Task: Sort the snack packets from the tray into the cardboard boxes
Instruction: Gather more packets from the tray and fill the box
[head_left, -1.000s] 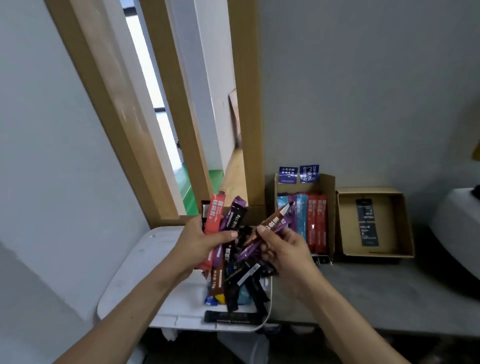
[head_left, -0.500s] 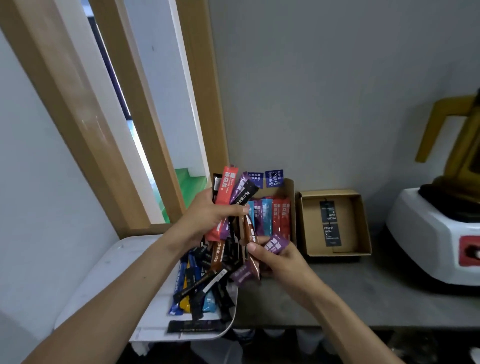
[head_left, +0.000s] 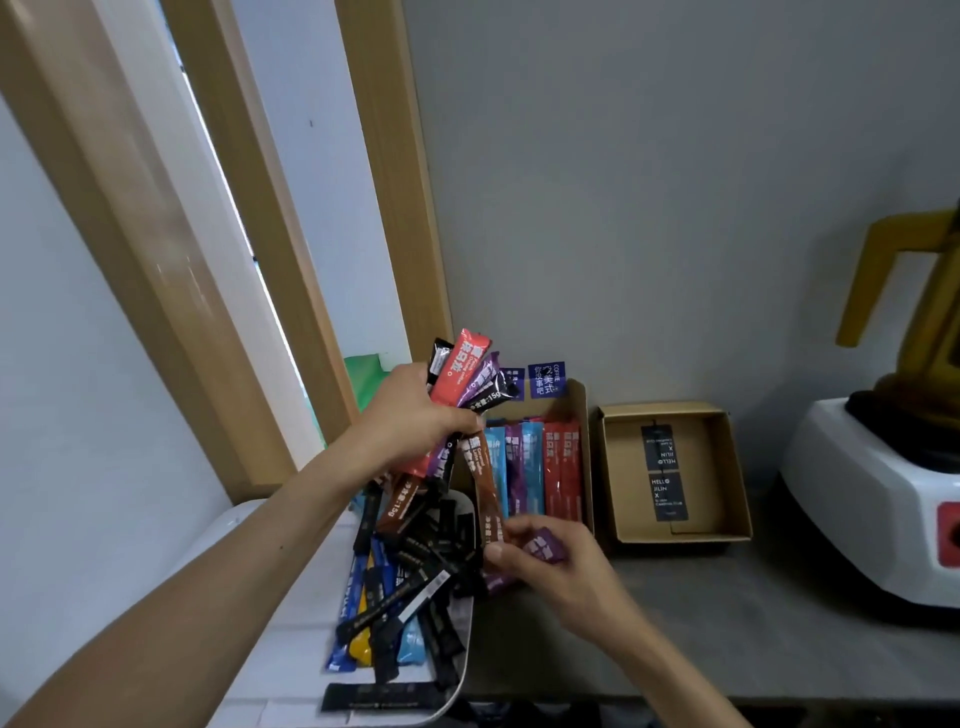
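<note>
My left hand (head_left: 410, 415) grips a fanned bunch of stick packets (head_left: 462, 374), red, purple and black, raised above the white tray (head_left: 291, 654). My right hand (head_left: 550, 561) pinches a brown packet (head_left: 485, 483) and a purple packet (head_left: 545, 543) just in front of the left cardboard box (head_left: 584, 415). That box holds upright blue, purple and red packets (head_left: 540, 467). The right cardboard box (head_left: 675, 473) holds only black label cards. Several black, blue and yellow packets (head_left: 405, 587) lie piled on the tray.
A white appliance base (head_left: 878, 499) with a yellow jug stands at the right on the grey counter (head_left: 727, 623). A wooden door frame (head_left: 384, 182) rises at the left behind the tray. The grey wall backs both boxes.
The camera view has swung right and closer. My right hand with the brown and purple packets has dropped lower, toward the front of the left box. My left hand keeps its bunch raised.
</note>
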